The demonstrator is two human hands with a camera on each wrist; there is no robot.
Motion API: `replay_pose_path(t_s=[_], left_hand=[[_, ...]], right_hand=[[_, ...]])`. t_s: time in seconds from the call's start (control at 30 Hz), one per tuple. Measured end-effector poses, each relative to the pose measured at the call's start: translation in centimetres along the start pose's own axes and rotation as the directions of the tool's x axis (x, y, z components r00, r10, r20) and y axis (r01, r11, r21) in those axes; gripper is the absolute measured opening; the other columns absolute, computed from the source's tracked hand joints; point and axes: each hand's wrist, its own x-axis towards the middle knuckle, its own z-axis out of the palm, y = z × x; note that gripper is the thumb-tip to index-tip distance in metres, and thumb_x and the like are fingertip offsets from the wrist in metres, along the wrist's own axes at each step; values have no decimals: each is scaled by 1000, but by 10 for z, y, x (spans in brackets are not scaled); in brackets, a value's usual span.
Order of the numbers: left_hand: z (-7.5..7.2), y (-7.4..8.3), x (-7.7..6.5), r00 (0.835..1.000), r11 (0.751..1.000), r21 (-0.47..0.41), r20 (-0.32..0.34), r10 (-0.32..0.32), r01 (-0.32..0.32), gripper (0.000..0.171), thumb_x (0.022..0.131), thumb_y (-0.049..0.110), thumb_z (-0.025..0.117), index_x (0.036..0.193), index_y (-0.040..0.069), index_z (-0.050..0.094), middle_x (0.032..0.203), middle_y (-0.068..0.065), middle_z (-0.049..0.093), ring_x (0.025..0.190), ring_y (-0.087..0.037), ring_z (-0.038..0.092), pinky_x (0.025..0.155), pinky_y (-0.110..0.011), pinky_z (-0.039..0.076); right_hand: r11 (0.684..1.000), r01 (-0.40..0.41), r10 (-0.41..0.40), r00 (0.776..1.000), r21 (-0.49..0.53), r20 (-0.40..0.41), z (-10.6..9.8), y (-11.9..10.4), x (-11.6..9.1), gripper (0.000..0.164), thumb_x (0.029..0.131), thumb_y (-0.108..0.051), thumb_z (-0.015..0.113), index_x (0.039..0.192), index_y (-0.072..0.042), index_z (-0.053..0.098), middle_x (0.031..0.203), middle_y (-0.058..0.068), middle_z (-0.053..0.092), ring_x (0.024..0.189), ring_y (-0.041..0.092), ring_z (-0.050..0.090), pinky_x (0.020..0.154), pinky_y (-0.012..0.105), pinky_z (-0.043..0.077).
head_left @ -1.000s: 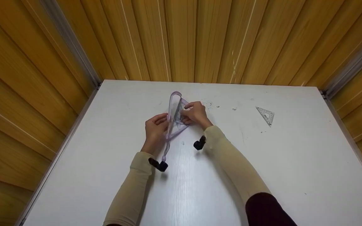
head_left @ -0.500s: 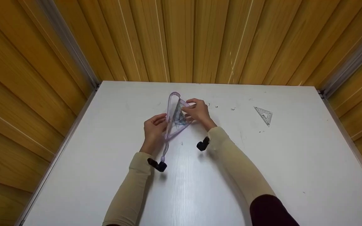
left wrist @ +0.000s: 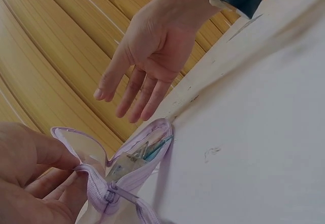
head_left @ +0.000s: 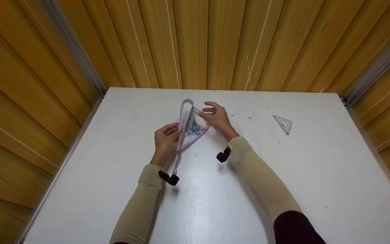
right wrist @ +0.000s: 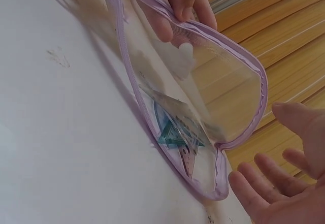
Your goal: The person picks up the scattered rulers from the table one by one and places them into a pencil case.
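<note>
A see-through zip pouch (head_left: 189, 140) with purple edging stands unzipped in the middle of the table. My left hand (head_left: 166, 138) pinches its left edge between thumb and fingers, which the left wrist view shows close up at the purple zip band (left wrist: 96, 186). Inside lie clear and teal drawing pieces, among them a teal set square (right wrist: 175, 135) and a small pinkish ruler piece (right wrist: 187, 160). My right hand (head_left: 217, 117) hovers by the pouch's right edge, its fingers spread and holding nothing. In the right wrist view those fingers are apart from the pouch.
A clear triangular set square (head_left: 283, 124) lies flat on the white table (head_left: 317, 169), right of my right hand. Small dark marks (head_left: 250, 118) dot the tabletop. Wood-panelled walls (head_left: 195, 44) rise behind the table and at both sides.
My right hand has drawn out of the pouch and moved right, its fingers opening. The teal pieces now show inside. My left hand keeps its grip on the edge.
</note>
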Motion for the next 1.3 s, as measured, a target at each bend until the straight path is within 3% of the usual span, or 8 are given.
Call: replay_pose_path(t_s=[0.47, 0.97, 1.3], left_hand=[[-1, -2, 1, 1000, 1000, -16, 21, 15, -15, 28, 91, -8, 68, 116, 5, 75, 111, -13, 75, 102, -23, 71, 79, -29, 57], [-1, 0, -2, 1000, 999, -31, 13, 7, -6, 32, 91, -9, 69, 118, 5, 74, 112, -16, 74, 101, -27, 71, 76, -29, 58], [1, 1, -3, 999, 999, 17, 33, 31, -32, 40, 94, -5, 68, 132, 6, 67, 112, -15, 75, 98, -27, 72, 76, -31, 59]], right_hand=[[997, 66, -67, 998, -38, -16, -28, 2, -2, 76, 90, -43, 79, 154, -23, 44, 151, 4, 55, 144, 26, 44, 118, 43, 34], [959, 110, -121, 992, -263, -25, -81, 6, -4, 98, 83, -66, 75, 161, -30, 28, 165, 0, 34, 154, 28, 25, 121, 53, 23], [930, 64, -93, 994, -361, -61, -127, 13, -11, 102, 82, -64, 78, 163, -34, 23, 169, -1, 25, 156, 26, 17, 121, 61, 17]])
